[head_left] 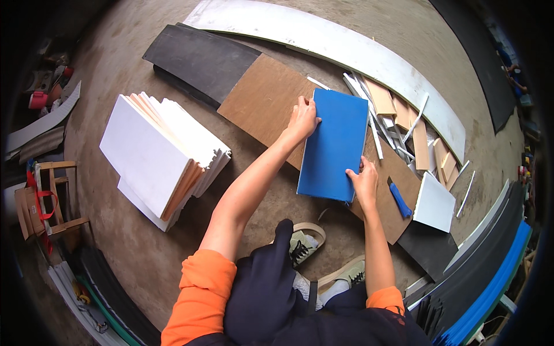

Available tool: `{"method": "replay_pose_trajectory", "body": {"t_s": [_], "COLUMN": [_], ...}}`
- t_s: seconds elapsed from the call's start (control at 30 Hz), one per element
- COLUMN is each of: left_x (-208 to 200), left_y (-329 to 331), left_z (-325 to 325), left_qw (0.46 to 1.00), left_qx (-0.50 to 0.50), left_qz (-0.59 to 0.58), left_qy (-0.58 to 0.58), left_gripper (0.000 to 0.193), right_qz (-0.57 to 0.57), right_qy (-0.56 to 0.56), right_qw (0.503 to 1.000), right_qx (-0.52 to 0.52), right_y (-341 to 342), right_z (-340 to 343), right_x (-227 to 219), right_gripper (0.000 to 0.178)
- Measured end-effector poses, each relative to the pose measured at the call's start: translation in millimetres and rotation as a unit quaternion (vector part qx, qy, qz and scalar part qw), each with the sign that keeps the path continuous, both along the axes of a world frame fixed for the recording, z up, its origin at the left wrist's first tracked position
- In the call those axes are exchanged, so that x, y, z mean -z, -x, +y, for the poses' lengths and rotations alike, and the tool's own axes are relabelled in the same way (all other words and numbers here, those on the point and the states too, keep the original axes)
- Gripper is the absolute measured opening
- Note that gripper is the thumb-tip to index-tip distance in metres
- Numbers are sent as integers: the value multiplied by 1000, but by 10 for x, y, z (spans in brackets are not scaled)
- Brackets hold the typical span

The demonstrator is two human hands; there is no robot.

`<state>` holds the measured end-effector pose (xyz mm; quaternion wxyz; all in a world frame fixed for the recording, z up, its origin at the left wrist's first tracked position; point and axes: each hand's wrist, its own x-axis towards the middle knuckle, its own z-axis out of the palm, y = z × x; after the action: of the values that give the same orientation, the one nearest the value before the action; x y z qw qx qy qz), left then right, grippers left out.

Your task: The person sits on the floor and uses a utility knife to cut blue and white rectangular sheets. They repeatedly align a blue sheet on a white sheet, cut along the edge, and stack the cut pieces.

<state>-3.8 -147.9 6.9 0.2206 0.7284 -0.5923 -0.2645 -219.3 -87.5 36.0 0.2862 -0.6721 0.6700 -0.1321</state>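
Note:
A blue rectangular foam-like sheet lies tilted over a brown wooden board. My left hand is closed on its upper left edge, fingers curled at the rim. Lower on the opposite side, my right hand pinches the right edge, thumb on top of the blue face. Whether one sheet or several lie in my grip, I cannot tell. Right of my right hand, a blue-handled utility knife rests on the board. Past it is a small white sheet.
A tall stack of white and tan sheets stands at the left. Black sheets extend from the board's far left. Offcut strips are heaped behind the board, beside a long white panel. Blue and black sheets lean at lower right.

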Motion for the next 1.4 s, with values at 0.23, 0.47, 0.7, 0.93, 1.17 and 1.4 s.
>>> {"method": "replay_pose_trajectory", "body": {"t_s": [0.23, 0.47, 0.7, 0.93, 1.17, 1.4], "left_x": [-163, -289, 78, -213, -46, 1], "left_y": [-15, -79, -138, 249, 353, 342], "left_z": [-337, -749, -195, 1362, 1682, 1700], "left_qw": [990, 941, 935, 955, 983, 981], "left_qx": [103, 280, 239, 292, 157, 168], "left_qz": [-91, -148, -234, -48, 6, 2], "left_qy": [-38, -119, 121, 14, 100, 96], "left_gripper": [97, 90, 78, 112, 88, 86], "right_qz": [32, 34, 3, 19, 16, 0], "right_qy": [82, 31, 50, 18, 37, 77], "right_qw": [996, 999, 999, 999, 999, 997], "right_qx": [-16, 0, 6, 18, -1, -24], "right_y": [100, 24, 0, 20, 74, 175], "right_z": [13, 24, 57, 78, 52, 71], "right_x": [191, 58, 26, -20, 30, 145], "right_gripper": [56, 56, 56, 55, 55, 58]}}
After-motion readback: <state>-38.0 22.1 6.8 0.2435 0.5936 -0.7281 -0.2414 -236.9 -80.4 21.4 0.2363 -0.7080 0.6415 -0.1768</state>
